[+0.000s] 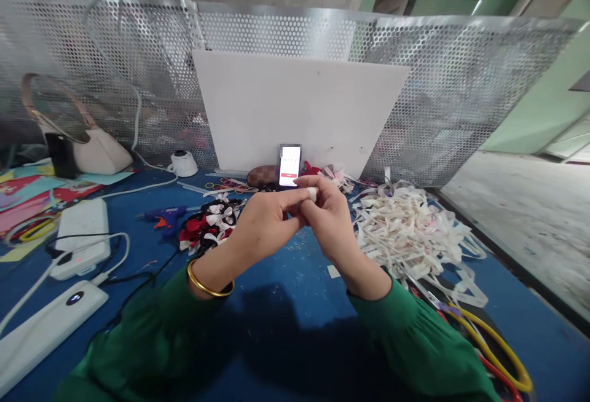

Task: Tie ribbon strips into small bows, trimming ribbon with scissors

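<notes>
My left hand and my right hand meet above the middle of the blue table, fingers closed and touching. A small white band-like piece shows at the left index fingertip, between the hands; whether it is worn or pinched I cannot tell. Anything else between the fingertips is hidden. Left of my left hand lies a pile of red, black and white fabric bows. To the right of my right hand is a heap of cream ribbon strips. Just behind the fingers stands a phone with a lit screen.
A blue glue gun, white power strip and white power bank with cables lie at left. Scissors with yellow handles rest at right. A white board leans on the perforated metal screen behind.
</notes>
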`<state>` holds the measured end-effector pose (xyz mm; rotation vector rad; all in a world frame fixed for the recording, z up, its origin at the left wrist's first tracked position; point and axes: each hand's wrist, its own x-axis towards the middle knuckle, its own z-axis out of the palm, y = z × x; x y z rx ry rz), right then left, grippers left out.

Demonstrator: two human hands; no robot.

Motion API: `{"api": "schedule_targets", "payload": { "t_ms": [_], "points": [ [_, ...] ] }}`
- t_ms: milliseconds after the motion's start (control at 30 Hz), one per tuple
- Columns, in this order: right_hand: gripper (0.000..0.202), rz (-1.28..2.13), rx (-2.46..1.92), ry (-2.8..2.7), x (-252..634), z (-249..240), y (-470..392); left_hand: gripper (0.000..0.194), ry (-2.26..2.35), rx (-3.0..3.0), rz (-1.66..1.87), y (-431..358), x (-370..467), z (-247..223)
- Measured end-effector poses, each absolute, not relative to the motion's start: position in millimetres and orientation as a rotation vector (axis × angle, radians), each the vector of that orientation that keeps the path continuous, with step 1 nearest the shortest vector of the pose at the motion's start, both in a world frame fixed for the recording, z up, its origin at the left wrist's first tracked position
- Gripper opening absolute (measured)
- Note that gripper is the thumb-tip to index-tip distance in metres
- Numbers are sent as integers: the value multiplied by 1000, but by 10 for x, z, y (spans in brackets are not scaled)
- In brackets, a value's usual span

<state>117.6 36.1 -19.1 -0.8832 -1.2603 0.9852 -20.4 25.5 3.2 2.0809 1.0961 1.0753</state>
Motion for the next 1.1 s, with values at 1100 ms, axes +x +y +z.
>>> {"api": "schedule_targets", "payload": {
  "t_ms": [1100],
  "points": [
    [18, 1610, -528, -1037, 1356, -180, 553, 57, 802, 1500, 1029, 331, -323, 173]
  ]
}}
